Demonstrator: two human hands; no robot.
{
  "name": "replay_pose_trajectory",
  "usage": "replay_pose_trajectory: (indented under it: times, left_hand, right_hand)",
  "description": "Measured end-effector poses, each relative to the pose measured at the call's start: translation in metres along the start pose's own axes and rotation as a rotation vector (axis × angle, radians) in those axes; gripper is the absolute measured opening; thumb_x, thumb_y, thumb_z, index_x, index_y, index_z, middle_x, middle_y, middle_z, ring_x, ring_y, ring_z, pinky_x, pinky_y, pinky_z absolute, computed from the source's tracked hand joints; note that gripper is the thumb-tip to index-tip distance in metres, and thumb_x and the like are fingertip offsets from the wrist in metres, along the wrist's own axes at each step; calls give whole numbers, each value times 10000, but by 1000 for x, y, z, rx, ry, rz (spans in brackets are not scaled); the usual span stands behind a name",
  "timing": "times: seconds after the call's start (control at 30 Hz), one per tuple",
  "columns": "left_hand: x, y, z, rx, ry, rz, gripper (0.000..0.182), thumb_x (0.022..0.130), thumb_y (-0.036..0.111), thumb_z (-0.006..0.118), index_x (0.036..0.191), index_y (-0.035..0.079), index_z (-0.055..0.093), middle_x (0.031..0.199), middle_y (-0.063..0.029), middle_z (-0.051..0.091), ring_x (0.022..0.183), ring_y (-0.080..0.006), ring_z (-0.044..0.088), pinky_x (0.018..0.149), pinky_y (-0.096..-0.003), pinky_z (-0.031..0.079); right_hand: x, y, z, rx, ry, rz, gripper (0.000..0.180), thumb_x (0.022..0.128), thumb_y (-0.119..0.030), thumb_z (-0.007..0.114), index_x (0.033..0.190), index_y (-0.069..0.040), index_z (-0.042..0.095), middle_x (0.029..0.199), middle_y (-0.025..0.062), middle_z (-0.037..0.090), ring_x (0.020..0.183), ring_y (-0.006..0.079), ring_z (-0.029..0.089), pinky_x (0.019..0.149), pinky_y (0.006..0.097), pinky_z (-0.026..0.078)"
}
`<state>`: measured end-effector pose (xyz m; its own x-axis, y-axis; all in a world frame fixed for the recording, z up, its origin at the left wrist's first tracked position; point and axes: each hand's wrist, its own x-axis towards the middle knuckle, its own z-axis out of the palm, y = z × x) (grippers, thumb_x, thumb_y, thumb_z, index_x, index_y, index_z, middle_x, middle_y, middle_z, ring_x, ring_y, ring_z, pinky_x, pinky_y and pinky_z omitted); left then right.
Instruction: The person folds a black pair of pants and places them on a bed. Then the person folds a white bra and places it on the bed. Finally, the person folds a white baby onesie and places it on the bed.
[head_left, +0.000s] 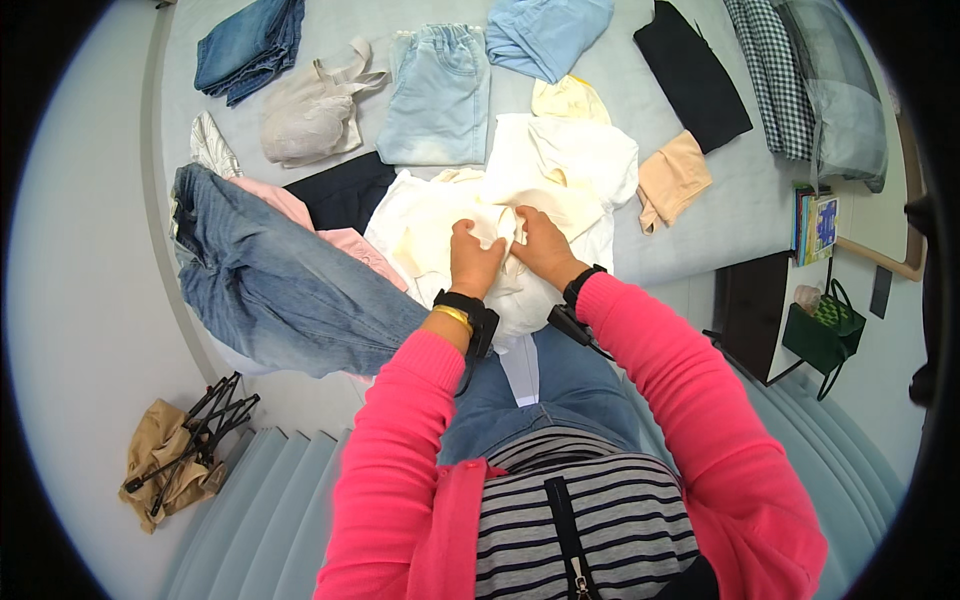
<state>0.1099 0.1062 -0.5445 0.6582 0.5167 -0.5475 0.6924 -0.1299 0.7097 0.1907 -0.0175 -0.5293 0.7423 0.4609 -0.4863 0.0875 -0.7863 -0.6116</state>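
In the head view my left hand (477, 259) and my right hand (545, 244) are close together over a pile of white and cream garments. Between them they pinch a cream garment (442, 225), whose edge stands up in a small loop between the fingers. White garments (577, 150) lie beyond and around it. Left of my left hand lies a pair of blue jeans (292, 277), partly over a pink garment (360, 251) and near a black garment (345, 187). Beyond the pile lies a light yellow garment (571, 99).
On the bed (720, 217) lie folded light jeans (439, 97), dark jeans (251, 49), a beige bra (315, 120), a blue garment (547, 34), a black garment (694, 75) and a peach garment (675, 180). A green bag (821, 337) is at right; a folded umbrella-like frame with tan fabric (172, 457) stands lower left.
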Motion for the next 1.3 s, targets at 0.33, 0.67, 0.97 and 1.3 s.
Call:
replay_pose_trajectory:
  times: [0.33, 0.67, 0.97, 1.3]
  left_hand:
    - [-18, -3, -50, -855, -251, -331, 106, 871, 115, 612, 861, 76, 514, 762, -34, 580, 641, -110, 550, 582, -231, 474]
    - [-13, -11, -21, -313, -80, -114, 296, 768, 196, 724, 918, 49, 515, 757, -13, 525, 621, -106, 513, 548, -242, 455]
    - [-7, -12, -21, -492, -191, -291, 146, 818, 165, 671, 808, 39, 597, 663, -2, 560, 531, -91, 494, 487, -229, 425]
    - [-3, -13, -6, -116, -17, -88, 269, 743, 183, 719, 888, 19, 562, 637, -34, 553, 560, -161, 537, 566, -292, 466]
  right_hand:
    - [14, 1, 0, -119, 2, 89, 496, 723, -216, 696, 1132, -49, 472, 1069, 181, 551, 983, 331, 579, 819, 401, 486]
    - [11, -4, 18, -229, 40, -43, 241, 766, -180, 629, 963, -55, 567, 952, 147, 574, 906, 333, 589, 732, 428, 499]
    - [27, 14, 13, -73, 37, 158, 160, 730, -221, 628, 778, -69, 605, 790, 138, 647, 776, 313, 633, 687, 405, 497]
    - [-1, 32, -25, 250, 98, 78, 179, 777, -109, 581, 917, -2, 618, 722, 64, 619, 659, 137, 558, 629, 268, 447]
